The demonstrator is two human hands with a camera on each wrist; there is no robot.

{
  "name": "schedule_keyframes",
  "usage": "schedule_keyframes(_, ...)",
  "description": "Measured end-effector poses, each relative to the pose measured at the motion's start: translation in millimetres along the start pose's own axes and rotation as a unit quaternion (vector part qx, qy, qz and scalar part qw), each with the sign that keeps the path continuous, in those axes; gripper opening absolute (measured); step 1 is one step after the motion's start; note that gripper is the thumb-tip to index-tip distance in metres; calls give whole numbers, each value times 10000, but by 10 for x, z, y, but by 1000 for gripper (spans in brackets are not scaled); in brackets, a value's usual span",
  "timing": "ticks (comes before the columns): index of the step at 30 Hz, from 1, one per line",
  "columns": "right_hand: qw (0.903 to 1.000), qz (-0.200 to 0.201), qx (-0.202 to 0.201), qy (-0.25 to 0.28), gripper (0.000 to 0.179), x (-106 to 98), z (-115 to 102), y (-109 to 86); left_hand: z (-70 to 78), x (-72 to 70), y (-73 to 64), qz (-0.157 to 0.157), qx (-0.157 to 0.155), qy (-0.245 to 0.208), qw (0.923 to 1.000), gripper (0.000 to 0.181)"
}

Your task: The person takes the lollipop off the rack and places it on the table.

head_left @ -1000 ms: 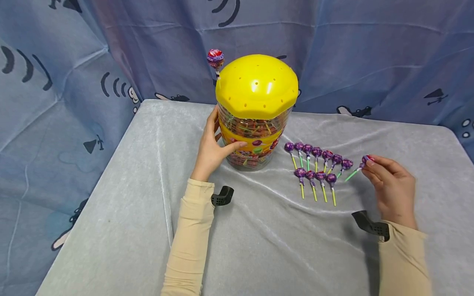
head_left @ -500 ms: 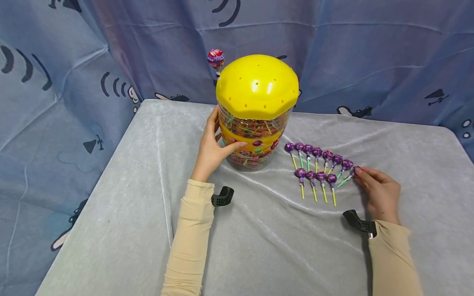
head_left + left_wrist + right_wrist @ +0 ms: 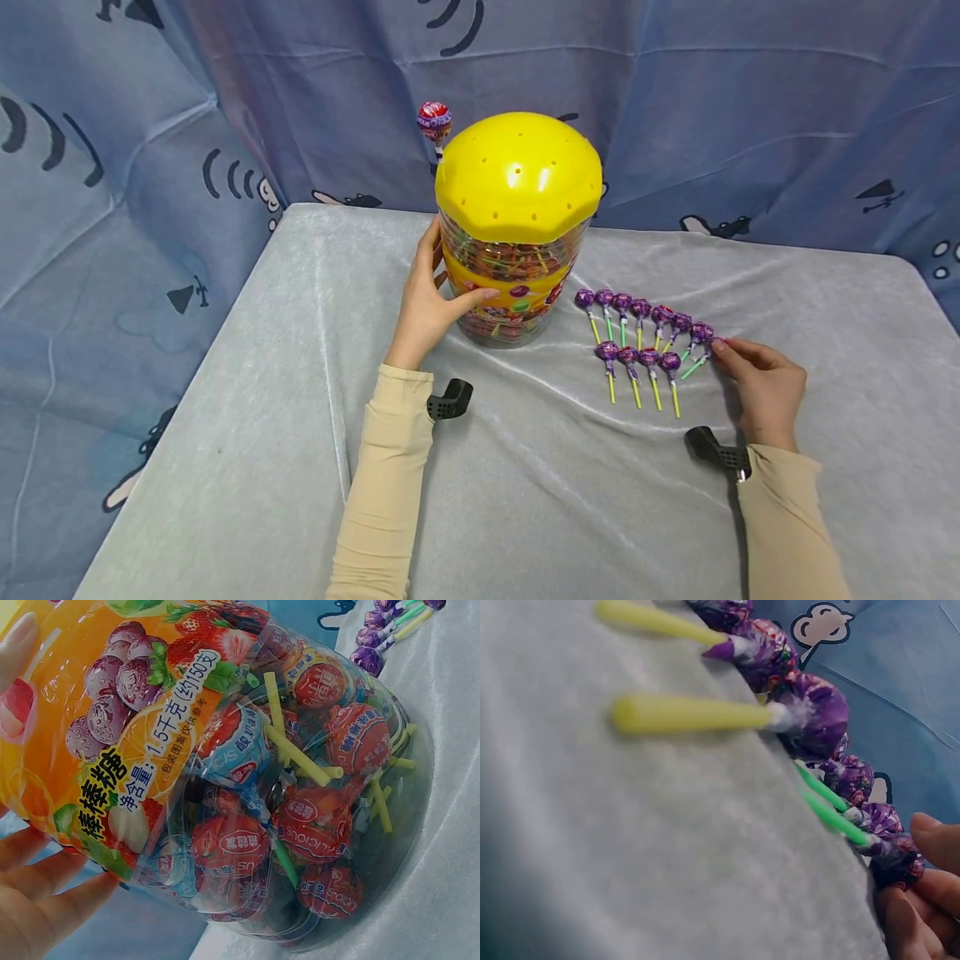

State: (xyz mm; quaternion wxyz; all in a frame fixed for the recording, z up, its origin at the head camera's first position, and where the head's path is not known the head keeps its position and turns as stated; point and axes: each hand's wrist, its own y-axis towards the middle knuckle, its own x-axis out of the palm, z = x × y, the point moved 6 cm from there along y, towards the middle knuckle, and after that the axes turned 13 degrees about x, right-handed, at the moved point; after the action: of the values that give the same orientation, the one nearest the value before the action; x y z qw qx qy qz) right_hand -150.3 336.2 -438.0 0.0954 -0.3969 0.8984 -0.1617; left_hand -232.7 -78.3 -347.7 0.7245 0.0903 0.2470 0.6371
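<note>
My left hand (image 3: 422, 315) grips the left side of a clear plastic jar of lollipops (image 3: 504, 292), thumb across its yellow label and fingers behind. In the left wrist view, red and blue wrapped lollipops (image 3: 307, 817) fill the jar. At the right end of the upper row, my right hand (image 3: 767, 390) pinches the head of a purple lollipop (image 3: 896, 859) with a green stick. That lollipop lies at a slant, close against its neighbour (image 3: 877, 817) in the row. The hand partly covers its head in the head view.
Several purple lollipops lie in two rows, the upper row (image 3: 640, 309) behind the lower row (image 3: 627, 357), sticks toward me. A yellow domed lid (image 3: 517, 179) with small holes tops the jar; one red lollipop (image 3: 434, 122) stands at its left edge. A blue curtain (image 3: 712, 108) hangs behind the grey-covered table (image 3: 525, 483).
My right hand has moved left and down with the purple lollipop, bringing it from above the cloth to the end of the upper row. The left hand stays on the jar.
</note>
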Motion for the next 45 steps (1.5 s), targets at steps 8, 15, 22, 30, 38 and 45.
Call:
schedule_keyframes(8,9970,252,-242,-687,13,-15,-50,-38,5,-21,-15,27,15,-1,10000,100)
schedule_keyframes(15,9984,156,-544,-87,16,-10,-94,-81,-1,-39,-29,18,-8,11,10000,101)
schedule_keyframes(22,9958,-12,-904,-173,13,35,-208,-191,1,-28,-33,-17,-43,55,10000,100)
schedule_keyframes(30,9882,-849,-1047,733,23,313,-460,-458,-6,5,-14,-19,-48,14,10000,100)
schedule_keyframes(38,9637,-1743,-1764,985,24,841,-954,-883,18,5,0,-37,-4,79,10000,101)
schedule_keyframes(45,9266,-2759,-2335,1037,25,1336,-1399,-1303,7,10,5,-37,56,94,9999,101)
